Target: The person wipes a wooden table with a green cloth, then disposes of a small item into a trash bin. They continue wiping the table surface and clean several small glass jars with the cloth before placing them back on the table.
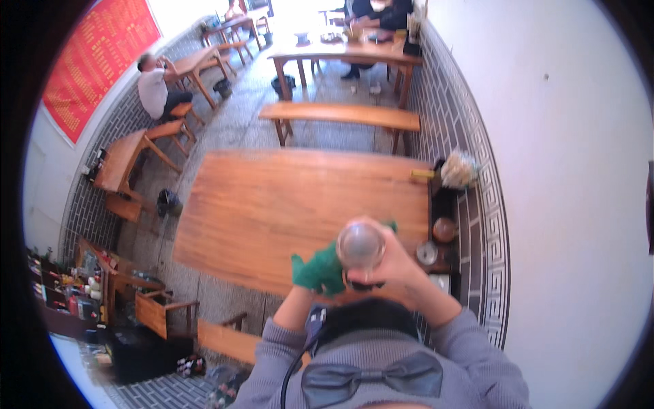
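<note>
In front of my chest, my right hand (399, 263) grips a clear round jar (360, 246), seen from above. The jar looks like glass or plastic, and something dark shows near its lower edge. A green cloth (321, 271) covers most of my left hand (304, 295), which holds it against the jar's left side. Another bit of green shows beyond my right fingers. Both hands are above the near edge of a wooden table (286, 204). Blur hides how the left fingers lie under the cloth.
Along the right wall, a dark rack holds a bagged bundle (459, 169), a brownish round jar (444, 230) and a small metal-looking container (426, 252). A wooden bench (340, 115) stands beyond the table. One person (154, 89) sits at left; others sit farther back.
</note>
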